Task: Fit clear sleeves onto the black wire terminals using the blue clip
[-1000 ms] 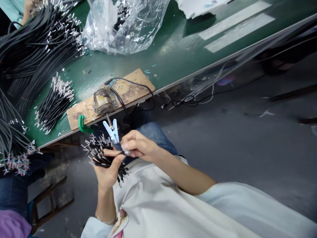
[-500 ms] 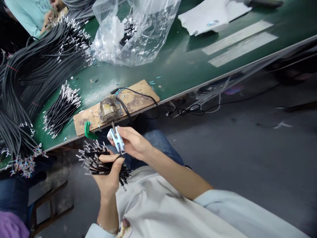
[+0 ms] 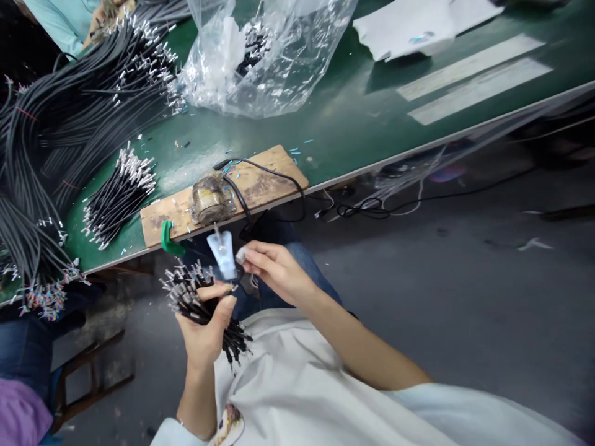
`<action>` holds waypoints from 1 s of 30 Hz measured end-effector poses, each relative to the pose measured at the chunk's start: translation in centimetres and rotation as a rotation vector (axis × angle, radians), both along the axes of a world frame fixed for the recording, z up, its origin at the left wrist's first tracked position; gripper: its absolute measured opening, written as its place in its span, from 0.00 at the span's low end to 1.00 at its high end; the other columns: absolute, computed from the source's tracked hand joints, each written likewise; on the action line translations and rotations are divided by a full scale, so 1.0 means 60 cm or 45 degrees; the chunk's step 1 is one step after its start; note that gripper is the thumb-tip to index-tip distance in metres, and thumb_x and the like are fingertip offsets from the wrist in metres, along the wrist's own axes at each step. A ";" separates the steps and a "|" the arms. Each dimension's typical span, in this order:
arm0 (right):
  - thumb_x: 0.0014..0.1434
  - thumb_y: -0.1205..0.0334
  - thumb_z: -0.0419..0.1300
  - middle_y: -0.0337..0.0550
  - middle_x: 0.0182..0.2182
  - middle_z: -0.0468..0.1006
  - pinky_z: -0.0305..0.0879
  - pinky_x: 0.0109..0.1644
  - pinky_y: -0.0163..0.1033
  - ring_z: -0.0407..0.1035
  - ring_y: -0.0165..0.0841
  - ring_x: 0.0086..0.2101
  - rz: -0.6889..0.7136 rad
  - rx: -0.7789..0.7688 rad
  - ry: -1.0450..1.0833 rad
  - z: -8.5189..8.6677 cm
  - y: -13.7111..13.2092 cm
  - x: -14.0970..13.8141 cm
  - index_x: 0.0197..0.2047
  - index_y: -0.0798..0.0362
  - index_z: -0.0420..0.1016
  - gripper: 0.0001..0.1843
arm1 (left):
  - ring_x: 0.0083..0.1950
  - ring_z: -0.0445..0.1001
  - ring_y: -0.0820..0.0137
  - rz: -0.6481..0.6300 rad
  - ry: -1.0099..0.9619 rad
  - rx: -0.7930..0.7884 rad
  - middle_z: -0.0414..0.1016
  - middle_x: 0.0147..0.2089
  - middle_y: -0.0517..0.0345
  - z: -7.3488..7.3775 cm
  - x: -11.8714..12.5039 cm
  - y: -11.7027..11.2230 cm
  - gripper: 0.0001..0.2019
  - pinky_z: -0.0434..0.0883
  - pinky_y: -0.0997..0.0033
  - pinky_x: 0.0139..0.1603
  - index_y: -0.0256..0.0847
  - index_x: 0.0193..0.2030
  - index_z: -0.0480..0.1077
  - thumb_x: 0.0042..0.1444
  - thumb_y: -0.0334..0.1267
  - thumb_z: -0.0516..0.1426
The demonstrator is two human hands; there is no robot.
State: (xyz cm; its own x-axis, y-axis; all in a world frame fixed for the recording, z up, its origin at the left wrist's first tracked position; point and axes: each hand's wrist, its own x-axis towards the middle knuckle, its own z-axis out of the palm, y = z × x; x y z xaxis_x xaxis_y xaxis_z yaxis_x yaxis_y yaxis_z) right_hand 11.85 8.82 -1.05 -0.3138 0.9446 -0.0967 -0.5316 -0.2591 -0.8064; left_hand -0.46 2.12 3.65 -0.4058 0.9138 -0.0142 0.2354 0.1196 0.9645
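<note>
My left hand (image 3: 204, 334) is closed around a bundle of short black cables (image 3: 190, 297) with silvery ends, its thumb and index finger pinching one cable apart from the rest. That cable's end is at the lower tip of a light-blue clip-like piece (image 3: 223, 255), which looks blurred. The piece sits on the shaft of a small grimy motor (image 3: 209, 198). Just right of the piece, apart from it, is my right hand (image 3: 279, 269), fingers pinched together. Something whitish covers or sits at its fingertips; I cannot tell which.
The motor is on a wooden board (image 3: 267, 167) at the table edge, beside a green clamp (image 3: 170, 238). Another short-cable pile (image 3: 121, 195) lies left, near long grey cables (image 3: 69, 124). Behind are a plastic bag (image 3: 288, 74), white paper (image 3: 409, 28) and a co-worker's sleeve (image 3: 60, 25).
My right hand has let go of the light-blue piece and moved right. The piece has gone from sharp-edged to blurred. My left hand still holds the cables. The view has shifted slightly.
</note>
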 end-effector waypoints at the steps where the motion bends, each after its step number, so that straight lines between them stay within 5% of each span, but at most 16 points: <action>1: 0.51 0.54 0.62 0.37 0.19 0.66 0.50 0.24 0.33 0.55 0.25 0.20 -0.116 0.103 -0.168 0.001 -0.011 0.004 0.26 0.57 0.72 0.14 | 0.18 0.66 0.78 -0.024 -0.013 -0.024 0.71 0.19 0.63 -0.004 -0.001 -0.003 0.06 0.66 0.78 0.20 0.41 0.29 0.78 0.42 0.38 0.63; 4: 0.56 0.64 0.59 0.39 0.21 0.67 0.55 0.29 0.35 0.59 0.28 0.24 -0.509 0.585 -0.649 0.013 -0.044 0.005 0.25 0.57 0.71 0.09 | 0.14 0.63 0.79 -0.142 -0.068 -0.139 0.70 0.17 0.62 -0.019 0.001 -0.009 0.07 0.63 0.79 0.15 0.39 0.33 0.78 0.48 0.35 0.59; 8: 0.56 0.61 0.60 0.45 0.25 0.72 0.60 0.34 0.40 0.63 0.33 0.29 -0.398 1.050 -0.889 0.029 -0.062 -0.009 0.27 0.58 0.72 0.10 | 0.27 0.73 0.69 -0.266 -0.088 -0.218 0.74 0.22 0.58 -0.039 0.004 -0.015 0.03 0.71 0.74 0.28 0.37 0.25 0.76 0.45 0.33 0.60; 16: 0.55 0.66 0.59 0.39 0.19 0.68 0.57 0.25 0.34 0.61 0.28 0.22 -0.313 0.747 -0.733 0.014 -0.050 -0.010 0.19 0.56 0.70 0.13 | 0.25 0.72 0.72 -0.054 -0.029 -0.283 0.74 0.23 0.58 -0.041 0.004 -0.018 0.05 0.70 0.75 0.27 0.35 0.25 0.75 0.41 0.34 0.63; 23: 0.56 0.68 0.55 0.40 0.18 0.66 0.58 0.27 0.39 0.59 0.31 0.22 -0.676 0.805 -0.691 0.010 -0.067 -0.037 0.19 0.52 0.66 0.15 | 0.14 0.60 0.81 0.050 -0.362 -0.128 0.61 0.14 0.67 -0.037 0.017 -0.016 0.14 0.60 0.81 0.15 0.36 0.20 0.66 0.45 0.42 0.63; 30: 0.59 0.58 0.53 0.41 0.23 0.67 0.59 0.28 0.37 0.62 0.30 0.24 -0.118 0.357 -0.208 -0.001 -0.057 -0.027 0.24 0.54 0.69 0.14 | 0.14 0.58 0.84 -0.056 -0.627 -0.142 0.62 0.17 0.66 -0.035 0.012 -0.013 0.18 0.58 0.83 0.14 0.36 0.20 0.64 0.45 0.47 0.64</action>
